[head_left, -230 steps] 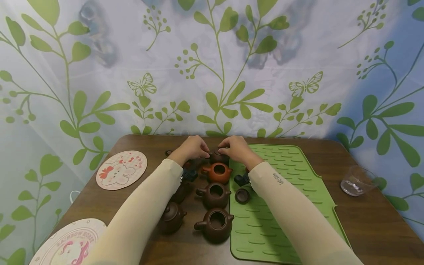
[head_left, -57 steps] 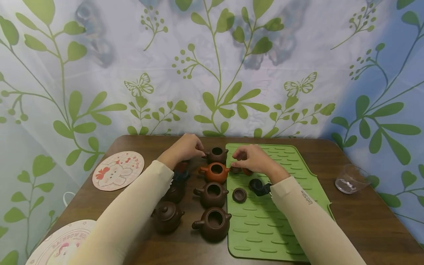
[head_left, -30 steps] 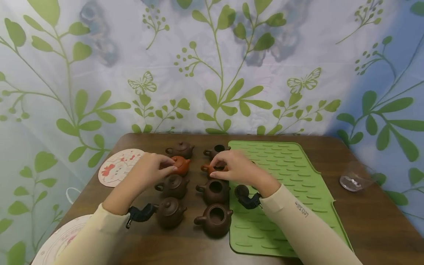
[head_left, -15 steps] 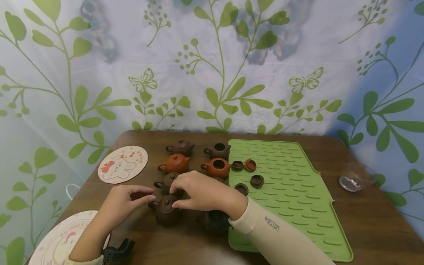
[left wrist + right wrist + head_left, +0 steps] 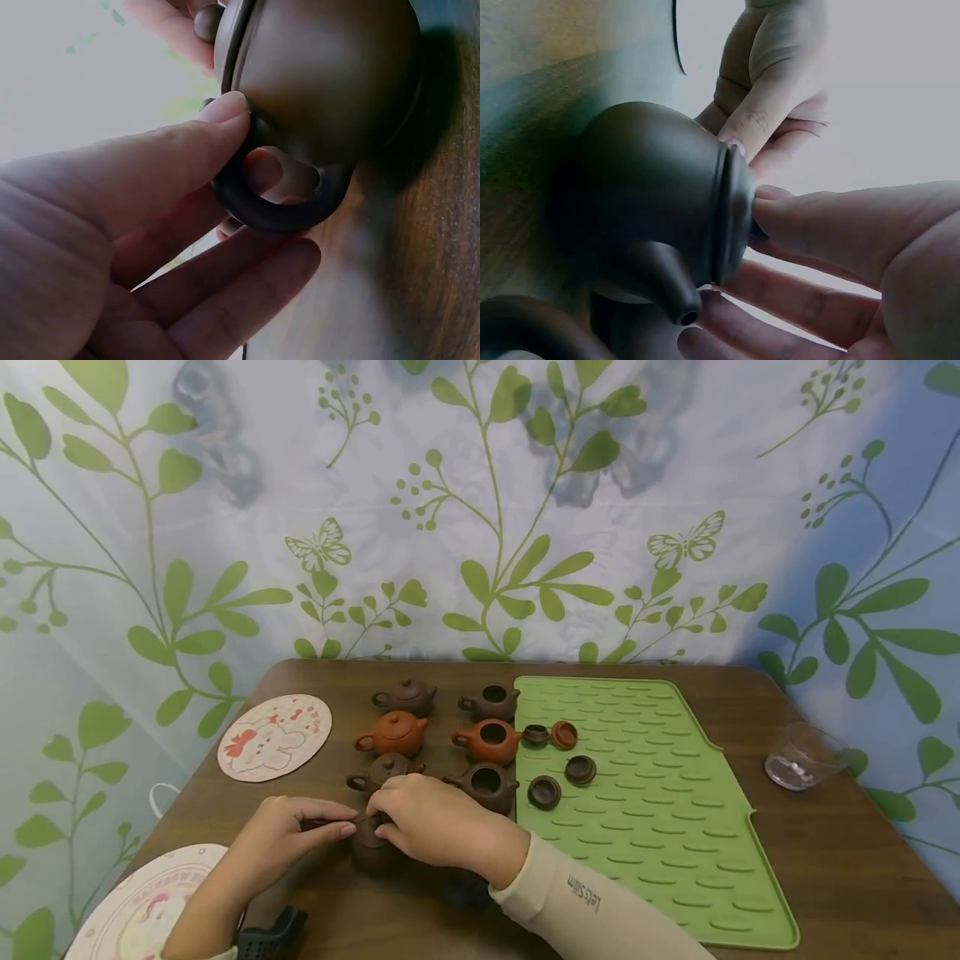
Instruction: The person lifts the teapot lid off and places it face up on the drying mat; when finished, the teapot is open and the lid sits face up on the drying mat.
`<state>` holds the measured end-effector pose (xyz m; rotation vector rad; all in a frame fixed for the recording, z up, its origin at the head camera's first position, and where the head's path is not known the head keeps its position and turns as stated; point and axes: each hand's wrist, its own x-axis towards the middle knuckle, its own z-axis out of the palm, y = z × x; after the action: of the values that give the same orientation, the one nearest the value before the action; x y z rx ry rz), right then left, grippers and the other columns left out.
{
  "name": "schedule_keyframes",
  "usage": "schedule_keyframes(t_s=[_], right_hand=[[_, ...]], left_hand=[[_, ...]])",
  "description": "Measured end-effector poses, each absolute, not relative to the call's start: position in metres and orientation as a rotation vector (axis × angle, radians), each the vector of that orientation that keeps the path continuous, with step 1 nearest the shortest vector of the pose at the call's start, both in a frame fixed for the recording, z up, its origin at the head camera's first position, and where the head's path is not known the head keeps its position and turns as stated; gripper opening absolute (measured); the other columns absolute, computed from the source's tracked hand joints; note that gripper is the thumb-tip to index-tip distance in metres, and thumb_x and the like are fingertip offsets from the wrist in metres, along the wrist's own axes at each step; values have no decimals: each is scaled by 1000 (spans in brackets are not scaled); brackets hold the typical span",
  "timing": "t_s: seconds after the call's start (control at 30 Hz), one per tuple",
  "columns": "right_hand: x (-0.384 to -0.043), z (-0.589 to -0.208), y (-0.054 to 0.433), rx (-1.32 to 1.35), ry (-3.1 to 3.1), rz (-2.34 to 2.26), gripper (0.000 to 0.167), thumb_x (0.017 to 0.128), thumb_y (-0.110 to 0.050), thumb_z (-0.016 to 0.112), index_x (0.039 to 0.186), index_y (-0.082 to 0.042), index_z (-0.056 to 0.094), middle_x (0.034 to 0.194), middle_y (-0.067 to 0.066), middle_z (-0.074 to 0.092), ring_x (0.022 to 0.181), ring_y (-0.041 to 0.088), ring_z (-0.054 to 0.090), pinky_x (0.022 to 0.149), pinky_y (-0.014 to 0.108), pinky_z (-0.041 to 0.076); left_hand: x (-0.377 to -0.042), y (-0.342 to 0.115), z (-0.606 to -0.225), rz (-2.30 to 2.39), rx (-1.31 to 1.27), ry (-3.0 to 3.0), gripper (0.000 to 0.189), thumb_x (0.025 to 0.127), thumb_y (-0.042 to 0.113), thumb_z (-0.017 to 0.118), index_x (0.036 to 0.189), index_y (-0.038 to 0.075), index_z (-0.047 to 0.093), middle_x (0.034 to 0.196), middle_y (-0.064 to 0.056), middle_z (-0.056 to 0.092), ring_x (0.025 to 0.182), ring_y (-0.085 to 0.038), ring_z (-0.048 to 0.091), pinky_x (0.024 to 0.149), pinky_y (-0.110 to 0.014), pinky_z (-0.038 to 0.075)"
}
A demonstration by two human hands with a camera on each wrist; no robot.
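Note:
A dark brown teapot (image 5: 372, 857) stands at the near end of the left row. My left hand (image 5: 288, 839) pinches its ring handle (image 5: 281, 215) between thumb and fingers. My right hand (image 5: 442, 822) reaches over from the right and pinches the knob of the lid (image 5: 739, 214), which sits on the pot. Beyond stand lidded teapots: a brown one (image 5: 384, 770), an orange one (image 5: 393, 733) and another brown one (image 5: 406, 696). To their right are lidless teapots, brown (image 5: 483, 785), orange (image 5: 487, 741) and brown (image 5: 491, 702); the right forearm hides the nearest one.
A green ridged mat (image 5: 645, 810) covers the right side, with several small lids (image 5: 544, 792) near its left edge. A clear plastic cup (image 5: 798, 764) stands far right. Two round printed mats, one with a bunny (image 5: 276, 739) and one nearer (image 5: 142, 906), lie left.
The back right teapot lost its lid, and the right hand left the green mat. Both hands moved to the front left teapot; now they grip its handle and lid knob.

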<state>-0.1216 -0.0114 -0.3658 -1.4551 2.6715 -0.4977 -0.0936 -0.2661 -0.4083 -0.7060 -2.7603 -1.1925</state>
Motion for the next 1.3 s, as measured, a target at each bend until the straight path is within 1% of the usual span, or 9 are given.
schedule_keyframes(t_s=[0.23, 0.4, 0.8, 1.07, 1.3], right_hand=[[-118, -374, -15, -1463, 2755, -540, 16, 103, -24, 74, 115, -14, 75, 105, -6, 68, 93, 4, 63, 83, 17, 50], [-116, -378, -17, -1424, 2803, -612, 13, 103, -25, 74, 111, -15, 76, 104, -7, 69, 93, 4, 64, 83, 18, 51], [-116, -382, -18, -1422, 2807, -691, 9, 102, -23, 75, 107, -16, 76, 101, -9, 69, 93, 4, 63, 84, 18, 50], [-116, -384, -18, -1442, 2798, -704, 10, 102, -22, 74, 109, -14, 76, 103, -8, 69, 97, 5, 63, 87, 18, 49], [-113, -380, -16, -1482, 2802, -739, 9, 102, -20, 76, 108, -15, 76, 105, -7, 68, 97, 5, 62, 88, 18, 49]], left_hand=[[-92, -266, -413, -1147, -740, -2679, 12, 94, 17, 82, 105, 20, 86, 100, 13, 78, 94, -8, 73, 76, -24, 59], [-92, -265, -416, -1145, -765, -2630, 14, 91, 13, 84, 104, 19, 86, 99, 13, 77, 93, -9, 74, 76, -21, 57], [-91, -263, -416, -1076, -782, -2594, 15, 89, 11, 86, 102, 19, 86, 98, 14, 77, 92, -9, 74, 77, -18, 56], [-89, -263, -418, -1054, -793, -2581, 17, 88, 10, 86, 103, 19, 86, 98, 14, 77, 92, -8, 73, 77, -16, 55], [-90, -264, -420, -1020, -811, -2570, 17, 88, 9, 86, 102, 18, 86, 98, 14, 77, 91, -8, 73, 77, -15, 54]])
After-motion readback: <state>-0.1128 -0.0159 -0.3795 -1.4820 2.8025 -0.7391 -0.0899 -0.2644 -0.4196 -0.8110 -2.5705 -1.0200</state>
